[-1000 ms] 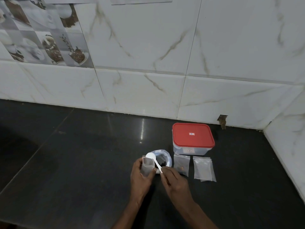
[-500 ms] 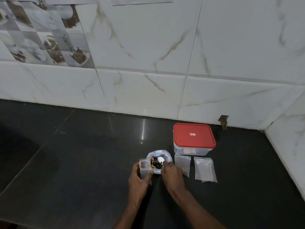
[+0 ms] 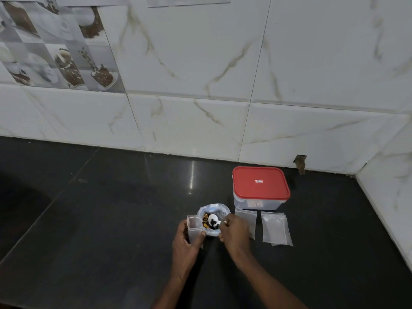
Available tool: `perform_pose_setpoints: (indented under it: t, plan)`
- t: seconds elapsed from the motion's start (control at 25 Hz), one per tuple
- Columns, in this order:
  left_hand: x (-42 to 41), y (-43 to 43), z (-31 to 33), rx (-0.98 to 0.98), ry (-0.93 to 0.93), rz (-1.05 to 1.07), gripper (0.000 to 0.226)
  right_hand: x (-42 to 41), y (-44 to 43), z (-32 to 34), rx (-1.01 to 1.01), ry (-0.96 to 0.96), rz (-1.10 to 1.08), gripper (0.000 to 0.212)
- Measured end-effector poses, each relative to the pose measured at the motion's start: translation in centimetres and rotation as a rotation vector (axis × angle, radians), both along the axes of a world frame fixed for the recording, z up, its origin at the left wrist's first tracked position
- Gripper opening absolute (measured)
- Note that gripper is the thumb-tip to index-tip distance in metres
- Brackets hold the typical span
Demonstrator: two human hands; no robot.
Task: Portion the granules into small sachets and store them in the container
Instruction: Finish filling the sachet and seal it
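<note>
nearest the camera, two bare forearms reach forward over a dark, glossy counter [image 3: 89,219]. the left hand [image 3: 186,239] is closed around a small clear sachet [image 3: 194,227], thumb across its front and fingers behind, holding it upright with its mouth open at the top. the right hand [image 3: 234,233] sits just beside it, fingers pinched on the handle of a white spoon [image 3: 213,220]; the handle is mostly hidden by the hand. the spoon's bowl lies inside the open mouth of a clear bag [image 3: 214,210], and a few dark granules [image 3: 214,222] rest on it. more dark and orange-brown bits show in the bag under the spoon. the held sachet touches the bag's left side, or nearly so; i cannot tell which.

to the right of the right hand, another clear sachet [image 3: 247,219] lies flat on the counter, partly covered by the hand. a little farther right lies a small stack of flat sachets [image 3: 276,229], apart from the first.

just behind these stands a clear plastic container [image 3: 256,202] with a red lid [image 3: 259,181] shut on top. whether anything is inside it cannot be made out.

behind everything rises a wall of white marble-look tiles [image 3: 223,74], with a patterned tile [image 3: 55,52] of cups and coffee beans at the upper left, and a small chipped hole [image 3: 299,163] low in the wall behind the container.
</note>
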State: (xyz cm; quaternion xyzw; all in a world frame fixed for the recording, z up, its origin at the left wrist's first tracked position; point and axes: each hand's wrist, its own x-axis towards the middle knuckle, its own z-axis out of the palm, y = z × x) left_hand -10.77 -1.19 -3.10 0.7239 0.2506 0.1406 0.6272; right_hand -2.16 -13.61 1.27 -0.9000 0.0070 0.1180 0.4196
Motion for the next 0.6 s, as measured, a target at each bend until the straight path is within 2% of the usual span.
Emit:
perform_pose_setpoints:
  t: [0.04,0.12,0.2,0.32,0.4,0.48,0.6]
  plan:
    - [0.0,0.0,0.0,-0.007,0.003,-0.006,0.044,-0.6,0.4,0.0,-0.124,-0.076,0.125,0.012]
    - [0.1,-0.1,0.2,-0.009,-0.001,-0.012,0.044,-1.3,1.0,-0.2,-0.129,-0.132,0.174,0.015]
    - [0.1,-0.1,0.4,-0.003,-0.003,-0.005,0.043,-1.0,1.1,-0.4,0.041,-0.080,0.029,0.011]
    - [0.1,-0.1,0.6,-0.009,-0.007,0.004,0.043,0.4,0.4,-0.2,0.305,0.127,-0.237,0.014]
    - [0.0,-0.1,0.7,-0.007,-0.009,0.009,0.043,0.9,0.0,0.0,0.446,0.216,-0.337,0.013]
    - [-0.1,-0.1,0.7,-0.003,0.002,0.010,0.043,0.8,-0.2,0.4,0.483,0.219,-0.365,0.013]
    - [-0.3,0.0,0.5,0.000,0.021,0.018,0.043,0.3,-0.9,1.6,0.401,0.122,-0.311,0.014]
